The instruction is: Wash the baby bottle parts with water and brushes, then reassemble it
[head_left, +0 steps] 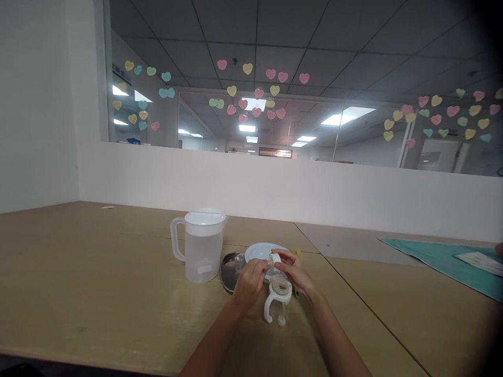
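My right hand [297, 272] grips a small white round cap [275, 259], like a bottle's screw ring, above the table. My left hand [250, 283] is closed, its fingertips pinched together at the cap's left side. What lies between those fingertips is too small to tell. Just below both hands a clear bottle [280, 287] stands upright without a lid, its mouth uncovered. A white collar with curved handles [269, 306] goes around it. Behind the hands lies a pale blue plate [257, 250], partly hidden by them.
Left of the hands stands a translucent lidded pitcher [202, 248]. Between it and my left hand is a dark metal tray [227, 272] with a small clear object [239, 261]. Something yellow [298, 254] shows behind my right hand. A teal cloth [424, 256] lies at the right.
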A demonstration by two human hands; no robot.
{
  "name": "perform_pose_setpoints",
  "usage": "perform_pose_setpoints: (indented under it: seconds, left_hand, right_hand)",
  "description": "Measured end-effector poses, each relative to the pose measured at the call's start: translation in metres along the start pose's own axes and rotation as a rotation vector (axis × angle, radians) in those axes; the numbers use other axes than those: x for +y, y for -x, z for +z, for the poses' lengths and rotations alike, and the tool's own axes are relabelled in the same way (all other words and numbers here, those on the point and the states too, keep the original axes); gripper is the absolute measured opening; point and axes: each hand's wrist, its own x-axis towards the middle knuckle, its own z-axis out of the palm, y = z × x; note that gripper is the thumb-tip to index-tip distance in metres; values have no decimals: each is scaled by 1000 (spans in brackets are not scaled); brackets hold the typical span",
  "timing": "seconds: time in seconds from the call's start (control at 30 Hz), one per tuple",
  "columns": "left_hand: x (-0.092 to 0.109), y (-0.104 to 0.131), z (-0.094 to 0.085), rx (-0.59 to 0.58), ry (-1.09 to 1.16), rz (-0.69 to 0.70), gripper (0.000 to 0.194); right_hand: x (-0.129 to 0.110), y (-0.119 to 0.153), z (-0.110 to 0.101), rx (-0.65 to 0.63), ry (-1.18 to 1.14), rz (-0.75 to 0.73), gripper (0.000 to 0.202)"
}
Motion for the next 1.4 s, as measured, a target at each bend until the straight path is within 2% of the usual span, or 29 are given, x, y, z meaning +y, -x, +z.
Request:
perform_pose_setpoints:
  seconds: [0.2, 0.4, 0.47, 0.67, 0.93, 1.13, 1.27, 1.4]
  left_hand:
    - [4, -4, 0, -29, -71, 90, 19]
    - [7, -6, -3, -26, -105, 95, 18]
    - [7, -6, -3, -25, -102, 87, 18]
    - [4, -3, 0, -42, -105, 45, 16]
    - [3, -1, 0, -90, -85, 56, 17]
    - [3, 0, -1, -81, -44, 51, 17]
    - [3, 0, -2, -73, -32, 30, 17]
    - [2, 0, -1, -38, -33, -24, 18]
  right_hand:
    - [5, -3, -6, 17, -49, -50, 49]
    - [5, -2, -5, 11, -72, -88, 64]
    - [6, -2, -6, 19, -61, -93, 62]
    - [13, -5, -11, 60, 4, -58, 37]
    - [7, -2, -11, 48, -53, 15, 37]
    - [1, -2, -12, 25, -58, 32, 32]
    - [5, -3, -13, 2, -43, 4, 32]
    - [12, -6, -13, 56, 22, -62, 32]
